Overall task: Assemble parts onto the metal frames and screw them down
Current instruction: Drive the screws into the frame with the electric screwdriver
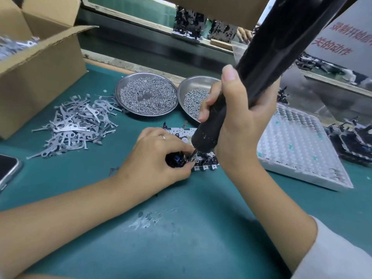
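On the green worktop (181, 228) an open brown cardboard box (40, 77) stands at the far left, with a loose heap of flat grey metal stampings (74, 125) spread just beside it. Behind the work area sit two round steel dishes: the left dish (146, 94) is full of small silver screws, the right dish (196, 95) holds fewer and is partly hidden by the right hand. A white plastic blister tray (298, 150) lies to the right, and the corner of a dark phone (8, 170) shows at the left edge. The right hand (237, 121) is wrapped around a thick black electric screwdriver (261, 63), whose body blocks much of the upper right view; its bit points down and left onto the silver metal frame (187, 133) lying flat in the middle of the worktop. The left hand (157, 158), wearing a ring, rests on the frame's near left part, fingertips pinching a small dark component (176, 159) right beside the bit tip.
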`<state>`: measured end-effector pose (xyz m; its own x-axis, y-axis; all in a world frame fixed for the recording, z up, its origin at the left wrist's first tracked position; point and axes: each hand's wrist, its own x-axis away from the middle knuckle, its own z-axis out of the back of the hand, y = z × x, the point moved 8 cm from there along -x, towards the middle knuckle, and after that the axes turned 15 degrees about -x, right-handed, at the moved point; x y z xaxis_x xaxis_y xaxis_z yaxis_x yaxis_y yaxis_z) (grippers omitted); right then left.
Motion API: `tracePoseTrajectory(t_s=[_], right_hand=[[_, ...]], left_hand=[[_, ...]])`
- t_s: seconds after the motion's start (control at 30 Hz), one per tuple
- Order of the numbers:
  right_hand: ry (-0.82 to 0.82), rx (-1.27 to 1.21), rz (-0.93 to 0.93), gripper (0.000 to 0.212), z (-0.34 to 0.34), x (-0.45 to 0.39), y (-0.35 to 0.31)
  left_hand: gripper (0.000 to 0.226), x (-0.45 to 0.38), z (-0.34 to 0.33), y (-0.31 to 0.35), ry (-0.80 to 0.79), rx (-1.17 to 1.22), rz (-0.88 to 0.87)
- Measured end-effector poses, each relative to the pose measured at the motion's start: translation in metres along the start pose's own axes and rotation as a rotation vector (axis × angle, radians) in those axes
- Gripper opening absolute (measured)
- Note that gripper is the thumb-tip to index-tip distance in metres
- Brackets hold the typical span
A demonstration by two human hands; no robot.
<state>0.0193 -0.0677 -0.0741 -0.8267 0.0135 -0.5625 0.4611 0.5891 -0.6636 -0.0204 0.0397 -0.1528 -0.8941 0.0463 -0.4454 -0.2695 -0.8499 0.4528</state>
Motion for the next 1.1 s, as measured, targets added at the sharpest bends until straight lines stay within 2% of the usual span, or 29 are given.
tracePoseTrajectory(t_s=[1.1], right_hand=[[-0.04, 0.037, 0.028, 0.02, -0.0018, 0.0038, 0.0016]], left_hand=[[0.021, -0.0014, 0.0034, 0.0036, 0.003, 0.047, -0.039]])
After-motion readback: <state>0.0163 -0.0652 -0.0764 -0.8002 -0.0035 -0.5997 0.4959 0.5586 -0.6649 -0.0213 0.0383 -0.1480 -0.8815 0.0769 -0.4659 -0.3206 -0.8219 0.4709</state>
